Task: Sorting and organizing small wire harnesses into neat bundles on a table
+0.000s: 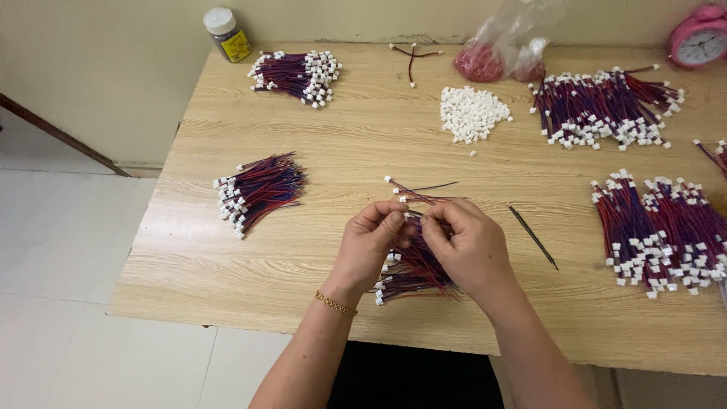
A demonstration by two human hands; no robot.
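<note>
Working over a wooden table (318, 250), seen from a head-worn camera. Left hand (372, 241) and right hand (468, 244) brought together near the table's front edge, fingertips almost touching. Both closed in a pinch on a small bunch of red-and-blue wires (415, 266) tipped with white plugs, the bunch fanning down and out beneath the palms, its lower ends resting on the tabletop. Thin gold bracelet (335, 304) on the left wrist. A few loose wires with white ends (413, 192) lying just beyond the fingers. Slim black needle-like tool (533, 236) lying on the table just to the right of the right hand, untouched.

Elsewhere on the surface: a bundle of the same wires (259, 192) to the left, well apart from the hands; another bundle (297, 75) at the far left corner, beside a small dark jar with a white cap (226, 34); a heap of loose white plugs (472, 113) at the far centre; two crossed wires (411, 55) near the back edge; a clear plastic bag holding red parts (503, 47) behind the heap. Large piles of finished wires at far right (606, 107) and near right (663, 231). Pink round clock (700, 36) at the far right corner. Pale tiled floor (60, 250) to the left of the table.
</note>
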